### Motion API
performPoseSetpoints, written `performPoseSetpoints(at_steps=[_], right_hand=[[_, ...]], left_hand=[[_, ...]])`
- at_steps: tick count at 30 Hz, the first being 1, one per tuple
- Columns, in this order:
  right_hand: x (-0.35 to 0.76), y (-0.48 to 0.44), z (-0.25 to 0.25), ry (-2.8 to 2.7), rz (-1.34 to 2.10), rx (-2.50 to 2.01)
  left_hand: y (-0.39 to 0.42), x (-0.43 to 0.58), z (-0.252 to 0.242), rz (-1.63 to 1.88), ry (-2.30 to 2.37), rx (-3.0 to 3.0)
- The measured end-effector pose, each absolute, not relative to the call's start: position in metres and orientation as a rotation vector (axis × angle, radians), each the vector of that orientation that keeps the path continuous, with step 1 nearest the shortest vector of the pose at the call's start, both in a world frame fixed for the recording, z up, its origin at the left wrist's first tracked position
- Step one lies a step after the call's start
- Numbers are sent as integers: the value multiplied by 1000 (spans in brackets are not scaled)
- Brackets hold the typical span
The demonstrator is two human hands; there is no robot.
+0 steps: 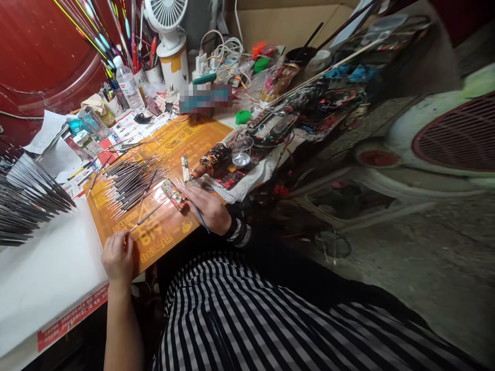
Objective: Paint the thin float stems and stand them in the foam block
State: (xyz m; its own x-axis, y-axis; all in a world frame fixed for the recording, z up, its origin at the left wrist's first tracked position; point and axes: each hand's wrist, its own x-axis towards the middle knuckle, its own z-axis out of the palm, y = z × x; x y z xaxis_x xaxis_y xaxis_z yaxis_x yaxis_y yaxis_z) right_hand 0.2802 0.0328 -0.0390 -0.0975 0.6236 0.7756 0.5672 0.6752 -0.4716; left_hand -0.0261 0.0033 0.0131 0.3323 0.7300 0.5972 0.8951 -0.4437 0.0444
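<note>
My left hand [118,255] is closed in a pinch at the near left edge of the orange board [154,247], on the end of a slim dark float stick [153,211]. That stick slants up toward a small paint-spattered block [175,195]. Beside the block, my right hand [209,206] is closed around a thin blue-handled brush [201,220]; its tip is hard to make out. Behind the hands lies a heap of similar dark float sticks [131,180] with pale thin ends.
Many dark thin sticks [31,201] stand fanned out at the left, over a white surface [46,288]. A water bottle [128,85] and a white fan [167,20] are at the back. Paint-stained clutter [270,129], a small clear dish [241,160] and a green cap [243,117] lie rightward.
</note>
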Motion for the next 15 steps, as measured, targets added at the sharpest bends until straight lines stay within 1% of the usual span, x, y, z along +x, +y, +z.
performPoseSetpoints(at_steps=[7,15], right_hand=[[279,34,-43,-1759,43,-1019],[280,32,-40,-1702,33,-1011]], left_hand=[[6,-23,12,-952,-1391,-2299],[8,-17,11,-953,-1469,-2341]])
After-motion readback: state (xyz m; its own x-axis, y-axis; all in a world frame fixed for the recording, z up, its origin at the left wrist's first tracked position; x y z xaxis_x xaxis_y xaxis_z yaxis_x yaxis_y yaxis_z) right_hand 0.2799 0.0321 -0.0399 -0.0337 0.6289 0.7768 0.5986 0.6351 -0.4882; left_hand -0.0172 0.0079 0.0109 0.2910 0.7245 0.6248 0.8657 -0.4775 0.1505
